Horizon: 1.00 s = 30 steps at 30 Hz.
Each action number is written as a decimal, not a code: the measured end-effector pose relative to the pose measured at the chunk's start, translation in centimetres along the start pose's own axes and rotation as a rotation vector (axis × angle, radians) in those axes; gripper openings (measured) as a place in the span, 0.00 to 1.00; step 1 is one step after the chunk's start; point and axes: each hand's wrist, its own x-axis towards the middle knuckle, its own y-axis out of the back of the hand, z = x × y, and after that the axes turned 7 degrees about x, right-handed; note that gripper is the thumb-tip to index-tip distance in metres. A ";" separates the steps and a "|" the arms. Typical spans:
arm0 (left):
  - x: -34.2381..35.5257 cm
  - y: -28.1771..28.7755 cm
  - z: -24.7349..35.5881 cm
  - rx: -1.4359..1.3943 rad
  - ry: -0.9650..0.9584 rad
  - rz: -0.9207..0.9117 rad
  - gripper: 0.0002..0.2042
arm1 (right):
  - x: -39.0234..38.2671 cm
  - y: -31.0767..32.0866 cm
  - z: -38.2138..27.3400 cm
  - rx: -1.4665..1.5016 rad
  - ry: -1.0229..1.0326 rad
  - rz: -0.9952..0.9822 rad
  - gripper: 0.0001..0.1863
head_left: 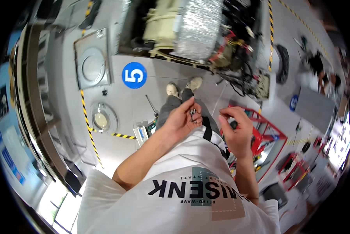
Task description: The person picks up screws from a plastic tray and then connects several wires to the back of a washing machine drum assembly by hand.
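In front of my waist, my left hand (pixel 184 119) is half closed, palm up, around a few small metal screws (pixel 193 114). To its right, my right hand (pixel 238 128) is raised with thumb and fingers curled toward each other. A small dark round thing (pixel 233 124) shows between its fingers; I cannot make out what it is. The two hands are apart. Beyond my feet stands an opened washing machine (pixel 198 31), with a silvery foil-like band, a cream tub and loose wiring exposed.
A panel with a round opening (pixel 92 64) and a round glass door (pixel 103 117) lie on the floor to the left. Near my legs are a screwdriver (pixel 150 104) and a tool case (pixel 142 133). A red-framed cart (pixel 274 136) stands at right; another person (pixel 319 80) is farther off.
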 end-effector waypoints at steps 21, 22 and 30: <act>-17.8 17.1 -7.6 -0.642 -0.764 0.044 0.16 | 3.4 -14.1 -28.8 0.149 1.384 -0.685 0.30; -18.0 17.5 -8.0 -0.662 -0.778 0.053 0.17 | 3.5 -14.3 -29.1 0.133 1.403 -0.680 0.30; -16.4 19.3 -9.2 -0.849 -0.717 0.029 0.17 | 5.2 -13.8 -30.3 0.005 1.525 -0.502 0.29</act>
